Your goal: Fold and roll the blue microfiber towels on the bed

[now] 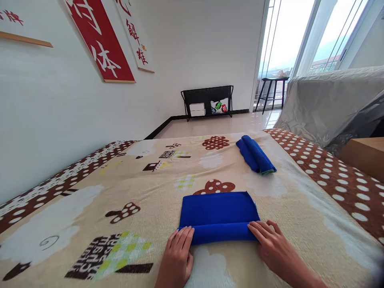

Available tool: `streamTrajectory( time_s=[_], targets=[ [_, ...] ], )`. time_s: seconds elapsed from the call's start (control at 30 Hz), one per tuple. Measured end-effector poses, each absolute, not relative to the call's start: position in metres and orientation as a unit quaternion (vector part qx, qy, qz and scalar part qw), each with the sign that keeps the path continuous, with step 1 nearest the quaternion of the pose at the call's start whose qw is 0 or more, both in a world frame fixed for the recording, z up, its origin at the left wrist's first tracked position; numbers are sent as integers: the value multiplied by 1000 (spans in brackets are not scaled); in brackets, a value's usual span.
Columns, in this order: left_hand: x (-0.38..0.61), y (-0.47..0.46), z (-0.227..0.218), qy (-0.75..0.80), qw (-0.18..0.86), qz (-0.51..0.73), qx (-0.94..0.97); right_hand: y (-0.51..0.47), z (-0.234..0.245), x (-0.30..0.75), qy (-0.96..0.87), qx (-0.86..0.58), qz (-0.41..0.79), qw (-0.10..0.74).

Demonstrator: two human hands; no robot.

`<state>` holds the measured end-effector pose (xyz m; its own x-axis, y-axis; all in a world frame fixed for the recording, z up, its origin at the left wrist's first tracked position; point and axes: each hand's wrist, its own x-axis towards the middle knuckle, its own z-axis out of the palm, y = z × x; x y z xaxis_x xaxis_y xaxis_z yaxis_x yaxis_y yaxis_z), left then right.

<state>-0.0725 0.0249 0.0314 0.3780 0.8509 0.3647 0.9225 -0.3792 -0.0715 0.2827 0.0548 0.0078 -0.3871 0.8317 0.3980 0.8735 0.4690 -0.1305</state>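
Note:
A blue towel (220, 208) lies partly rolled on the patterned blanket, its near edge forming a tube and its far part flat. My left hand (179, 250) grips the left end of the roll, fingers bent over the top and thumb tucked low. At the opposite end, my right hand (271, 244) has its fingers curled over the roll; its thumb is hidden. Farther back to the right rests a second blue towel (256, 155), rolled up, with a green edge showing at its near end.
The cream blanket (156, 208) has brown polka-dot borders. A wall with hanging scrolls (105, 44) runs along the left. Beyond the blanket stand a black rack (207, 98) and a black stool (273, 90). Plastic-covered furniture (333, 100) and a cardboard box (364, 156) are at right.

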Motion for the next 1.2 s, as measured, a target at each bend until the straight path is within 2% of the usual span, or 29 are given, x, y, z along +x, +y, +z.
streamTrajectory(
  time_s=[0.13,0.23,0.33,0.43,0.6,0.8,0.9,1.07,1.2],
  targets=[
    [-58,43,60,-601,37,-98,-792,76,22,270,-813,-551,8,186],
    [-56,40,83,-600,9,-88,-795,72,32,274,-811,-558,13,175],
    [-50,28,88,-619,-8,-61,-783,58,31,270,-799,-574,-1,176],
    [-27,24,77,-640,51,-63,-764,49,29,244,-790,-580,-43,195],
    [5,29,54,-509,121,-110,-845,47,36,209,-853,-434,-193,215],
    [-53,12,39,-558,225,-134,-787,44,30,275,-835,-444,-258,198],
    [-68,5,41,-564,221,-125,-786,38,22,289,-826,-462,-251,200],
    [-66,10,40,-570,196,-140,-785,44,5,273,-795,-515,-185,261],
    [-65,24,49,-606,88,-126,-781,64,3,268,-793,-538,-133,253]
  ],
)
